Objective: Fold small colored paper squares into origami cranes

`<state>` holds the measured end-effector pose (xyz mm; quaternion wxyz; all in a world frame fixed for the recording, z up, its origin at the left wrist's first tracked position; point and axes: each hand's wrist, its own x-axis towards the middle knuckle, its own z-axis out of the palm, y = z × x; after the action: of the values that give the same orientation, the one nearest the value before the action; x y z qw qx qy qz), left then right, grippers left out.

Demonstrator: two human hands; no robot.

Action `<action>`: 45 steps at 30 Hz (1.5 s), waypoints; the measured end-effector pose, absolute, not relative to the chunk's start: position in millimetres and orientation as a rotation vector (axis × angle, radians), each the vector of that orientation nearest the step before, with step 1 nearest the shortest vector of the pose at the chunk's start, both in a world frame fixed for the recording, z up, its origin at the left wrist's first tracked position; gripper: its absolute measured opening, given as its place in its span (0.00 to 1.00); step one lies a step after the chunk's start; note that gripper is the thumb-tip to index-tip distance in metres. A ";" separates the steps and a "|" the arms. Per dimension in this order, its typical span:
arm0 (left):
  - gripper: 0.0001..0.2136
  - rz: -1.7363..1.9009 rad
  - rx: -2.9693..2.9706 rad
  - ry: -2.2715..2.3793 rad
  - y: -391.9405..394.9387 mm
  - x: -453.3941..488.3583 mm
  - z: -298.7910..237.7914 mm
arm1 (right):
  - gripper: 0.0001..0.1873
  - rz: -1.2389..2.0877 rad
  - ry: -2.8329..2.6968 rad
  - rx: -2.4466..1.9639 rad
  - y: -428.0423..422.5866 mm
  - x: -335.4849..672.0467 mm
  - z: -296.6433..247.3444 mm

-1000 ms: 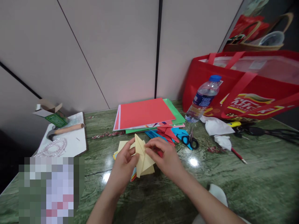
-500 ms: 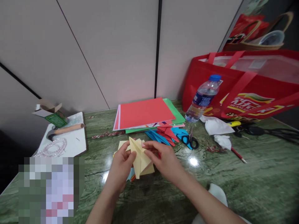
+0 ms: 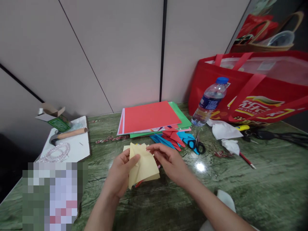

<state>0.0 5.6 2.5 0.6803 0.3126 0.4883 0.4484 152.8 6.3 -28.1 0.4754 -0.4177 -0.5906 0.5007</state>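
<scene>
A creased sheet of pale yellow paper is held up over a small pile of coloured paper, with its left side folded over. My left hand grips that left side, thumb on top and fingers behind. My right hand is closed at the paper's upper right edge, fingertips bent against it. Bits of red and other colours peek out beneath the yellow sheet. Just beyond my hands lie folded blue paper pieces, folded red paper pieces and black-handled scissors.
A stack of coloured sheets lies against the wall. To the right stand a water bottle and a red bag, with tissues and a red pen in front. A hammer and beads rest on a white board.
The yellow paper has opened out wider and flatter, its raised pointed fold now laid to the left. My left hand has shifted slightly left; my right hand stays at the right edge.
</scene>
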 end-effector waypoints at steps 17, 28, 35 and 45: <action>0.24 0.925 0.735 1.126 4.2 -1.8 3.9 | 0.23 0.952 -1.712 -0.935 2.0 154.0 -24.4; 0.16 0.851 0.930 1.044 1.2 0.2 -2.5 | 0.08 0.924 -1.543 -1.088 1.6 150.1 -20.5; 0.15 0.827 0.811 0.968 -2.5 4.0 9.7 | 0.11 0.813 -1.591 -1.066 1.5 151.2 -18.8; 0.22 0.945 0.915 0.929 -1.6 0.4 4.7 | 0.14 0.777 -1.611 -1.040 1.1 152.8 -19.0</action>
<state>0.4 -1.6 4.7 0.6929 0.4097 0.4160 0.4231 152.8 1.1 -19.0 0.5110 -0.4319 -0.6694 0.3229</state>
